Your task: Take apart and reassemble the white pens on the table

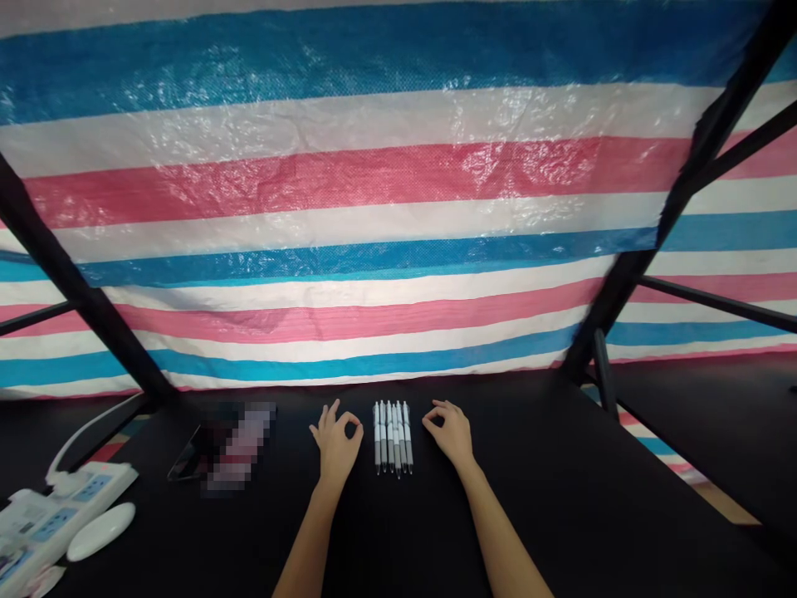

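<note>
Several white pens [393, 438] lie side by side in a row on the black table, their clear tips pointing toward me and their clickers away. Just left of them is my left hand [337, 444], its thumb and index finger touching in a ring while the other fingers fan out. My right hand [449, 430] rests to the right of the pens, thumb and index finger likewise brought together in a ring. Nothing shows inside either pinch, and neither hand touches the pens.
A white power strip [59, 515] with a cable sits at the lower left, beside a white oval object [101, 531]. A dark phone-like object [194, 453], partly pixelated, lies left of my hands. Striped sheeting [374, 183] hangs behind, between black frame posts [628, 270].
</note>
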